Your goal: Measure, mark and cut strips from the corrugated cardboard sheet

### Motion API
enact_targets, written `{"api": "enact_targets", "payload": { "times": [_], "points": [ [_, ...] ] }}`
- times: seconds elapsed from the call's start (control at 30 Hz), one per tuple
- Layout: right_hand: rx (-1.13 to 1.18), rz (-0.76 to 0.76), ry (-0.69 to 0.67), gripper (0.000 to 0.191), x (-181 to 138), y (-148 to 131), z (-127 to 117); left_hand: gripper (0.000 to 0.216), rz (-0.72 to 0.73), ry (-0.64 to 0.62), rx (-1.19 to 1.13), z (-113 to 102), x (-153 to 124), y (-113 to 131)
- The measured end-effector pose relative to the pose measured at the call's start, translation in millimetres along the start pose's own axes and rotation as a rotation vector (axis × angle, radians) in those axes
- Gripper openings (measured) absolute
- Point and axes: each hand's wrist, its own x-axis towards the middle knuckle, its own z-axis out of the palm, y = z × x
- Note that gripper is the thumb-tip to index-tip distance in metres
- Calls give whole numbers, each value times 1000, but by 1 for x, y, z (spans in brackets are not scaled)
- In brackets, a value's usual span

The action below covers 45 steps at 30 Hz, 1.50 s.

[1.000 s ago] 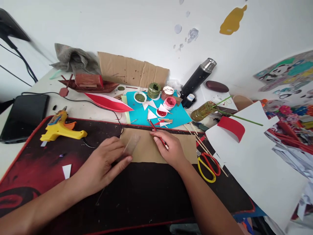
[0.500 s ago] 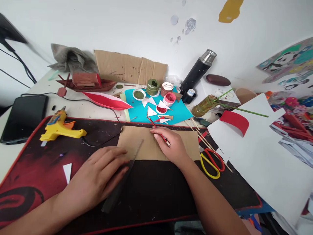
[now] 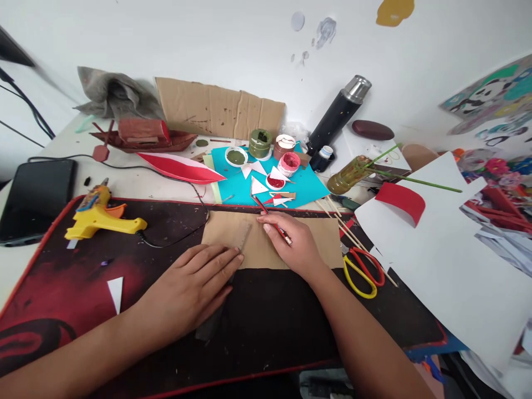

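Note:
My left hand point(image 3: 195, 285) lies palm down with its fingers stretched out over a clear ruler point(image 3: 246, 231). The ruler slants across a brown cardboard piece point(image 3: 311, 241), and its near end reaches onto the dark mat. Part of the ruler is hidden under my fingers. Above the cardboard my right hand point(image 3: 296, 244) is closed around a red and black pencil point(image 3: 283, 233), whose tip points away toward the blue sheet. Scissors point(image 3: 361, 274) with yellow and red handles lie to the right of my right wrist, beside thin wooden sticks point(image 3: 351, 238).
A yellow glue gun point(image 3: 106, 219) rests on the mat point(image 3: 266, 332) at left. Behind stand a brown model boat point(image 3: 145, 138), a red paper boat shape point(image 3: 180, 169), open paint jars point(image 3: 260, 145) on a blue sheet point(image 3: 233, 191) and a black flask point(image 3: 338, 113). White paper point(image 3: 449, 244) lies at right.
My left hand and the ruler have moved right and away from me across the cardboard, with the fingers now over the ruler. My right hand still holds the pencil, almost in place.

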Motion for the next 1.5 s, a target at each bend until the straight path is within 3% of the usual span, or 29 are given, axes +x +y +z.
{"api": "enact_targets", "payload": {
  "times": [0.33,0.53,1.0,1.2,1.37,1.5],
  "points": [
    [2,-14,0,25,0,1,0,37,-9,65,62,-7,13,-19],
    [4,-28,8,25,-1,1,1,42,66,33,98,6,17,-29],
    [-54,-124,13,24,11,17,-1,53,9,10,215,15,25,-1],
    [137,-15,139,24,10,11,-3,50,-2,20,146,12,27,-8],
    [373,140,304,45,7,-2,-7,48,-13,30,132,11,28,-12],
    [480,223,275,56,8,-7,-9,50,-27,15,118,12,26,-15]
  ]
}}
